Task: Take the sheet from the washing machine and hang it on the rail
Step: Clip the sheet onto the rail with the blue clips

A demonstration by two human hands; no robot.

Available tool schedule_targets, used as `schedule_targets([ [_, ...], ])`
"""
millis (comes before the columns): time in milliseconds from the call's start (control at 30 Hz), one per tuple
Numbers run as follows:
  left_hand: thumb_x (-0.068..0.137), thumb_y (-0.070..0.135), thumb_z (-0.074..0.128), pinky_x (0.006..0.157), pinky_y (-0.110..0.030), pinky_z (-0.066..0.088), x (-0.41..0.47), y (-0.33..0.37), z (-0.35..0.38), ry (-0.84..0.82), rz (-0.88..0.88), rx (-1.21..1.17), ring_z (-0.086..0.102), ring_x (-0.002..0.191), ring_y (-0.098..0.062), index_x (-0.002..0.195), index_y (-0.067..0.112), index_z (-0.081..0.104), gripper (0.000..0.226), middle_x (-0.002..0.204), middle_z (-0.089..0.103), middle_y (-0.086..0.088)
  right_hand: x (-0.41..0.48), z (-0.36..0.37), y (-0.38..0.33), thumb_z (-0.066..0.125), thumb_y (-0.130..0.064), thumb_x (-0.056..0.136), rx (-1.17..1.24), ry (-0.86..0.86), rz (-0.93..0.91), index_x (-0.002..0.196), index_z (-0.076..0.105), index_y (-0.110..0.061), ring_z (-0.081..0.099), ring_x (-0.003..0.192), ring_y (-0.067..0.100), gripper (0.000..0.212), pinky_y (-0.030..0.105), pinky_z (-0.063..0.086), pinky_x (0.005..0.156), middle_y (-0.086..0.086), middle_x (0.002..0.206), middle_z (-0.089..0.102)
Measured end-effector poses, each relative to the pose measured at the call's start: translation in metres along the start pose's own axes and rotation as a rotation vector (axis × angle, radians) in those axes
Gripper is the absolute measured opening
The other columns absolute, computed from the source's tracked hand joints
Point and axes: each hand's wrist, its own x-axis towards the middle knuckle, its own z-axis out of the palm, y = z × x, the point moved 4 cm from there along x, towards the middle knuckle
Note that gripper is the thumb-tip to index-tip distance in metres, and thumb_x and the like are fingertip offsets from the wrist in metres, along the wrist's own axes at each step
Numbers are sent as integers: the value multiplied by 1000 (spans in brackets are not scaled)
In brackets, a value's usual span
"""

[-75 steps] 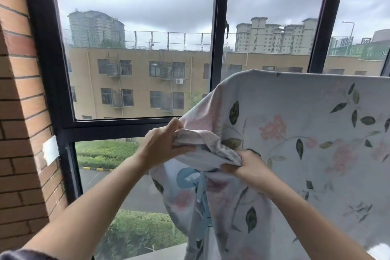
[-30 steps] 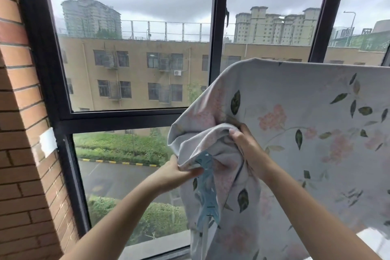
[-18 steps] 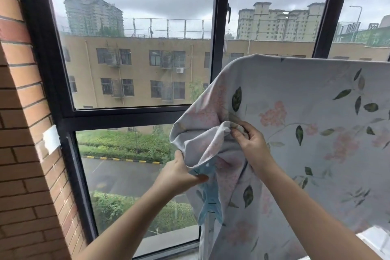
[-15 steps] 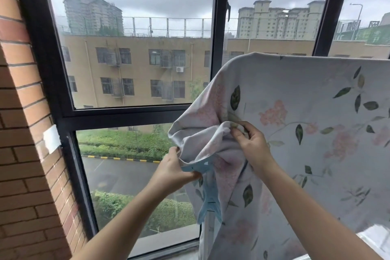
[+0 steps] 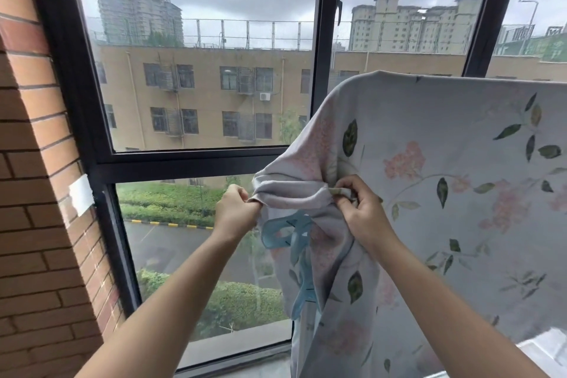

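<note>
A pale floral sheet with pink flowers and green leaves hangs draped over a rail, which the cloth hides along its top fold. Its left end is bunched into folds. My left hand pinches the leftmost corner of the bunched edge. My right hand grips the same edge further right, against the hanging cloth. The stretch of edge between my hands is pulled nearly level. A blue bow print shows on the folds below.
A dark-framed window fills the view behind the sheet, with buildings and a wet road outside. A brick wall stands close on the left. The window sill runs below my arms.
My left hand has risen and moved left, drawing the bunched edge out sideways. My right hand stays gripping the edge in about the same place.
</note>
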Motion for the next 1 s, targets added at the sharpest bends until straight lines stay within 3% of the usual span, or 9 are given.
schedule_targets([
  [67,76,19,70,77,-40,55,-6,2,12,-224,74,-147,62,86,-25,88,18,49,24,89,62,-3,-2,0,1,49,4,88,-70,-24,-45,82,60,-28,54,72,1,35,13,41,67,-8,83,62],
  [133,77,37,72,94,-31,47,-22,5,24,-495,163,-94,53,113,-15,114,20,45,49,119,55,-1,-3,-1,5,50,4,86,-184,-43,-88,81,63,-36,60,78,5,42,17,46,71,-11,86,67],
  [233,61,66,70,109,-34,33,-38,0,33,-575,204,197,34,133,-15,144,21,19,107,148,28,-1,-5,0,8,54,-2,84,-427,-29,-163,91,70,-32,62,72,15,36,31,51,65,-4,92,68],
  [300,64,61,71,108,-33,32,-46,-1,36,-561,191,367,30,135,-19,148,22,0,117,153,19,-3,-8,4,5,58,-7,83,-568,-21,-233,99,72,-28,61,71,19,30,31,51,61,0,94,65],
  [367,67,51,73,97,-33,43,-48,1,35,-494,209,408,45,121,-21,145,23,6,106,144,34,-7,-12,8,1,62,-17,83,-645,-31,-265,102,71,-30,61,69,19,25,29,50,58,0,93,63],
  [433,66,43,73,79,-36,52,-47,4,31,-427,238,366,57,94,-19,128,25,26,80,116,57,-6,-14,10,-1,66,-30,81,-695,-42,-274,103,70,-32,61,67,18,23,25,45,55,-2,93,61],
  [500,65,40,72,68,-39,53,-46,7,23,-387,258,359,60,78,-19,111,25,34,61,94,62,-3,-14,13,0,69,-34,79,-738,-49,-291,105,70,-32,61,66,19,25,21,39,55,-2,94,61],
  [867,76,26,73,67,-26,55,-44,22,-20,-356,385,373,64,74,-7,109,19,66,34,91,71,4,1,11,8,56,-11,88,-599,-4,-119,114,68,-27,62,90,25,33,29,47,70,2,115,61],
  [1000,77,17,73,71,-36,57,-61,12,-53,-491,325,231,68,78,-15,108,17,65,32,92,71,0,2,13,13,56,-8,86,-524,20,-98,110,69,-24,63,90,25,32,27,47,72,4,109,65],
])
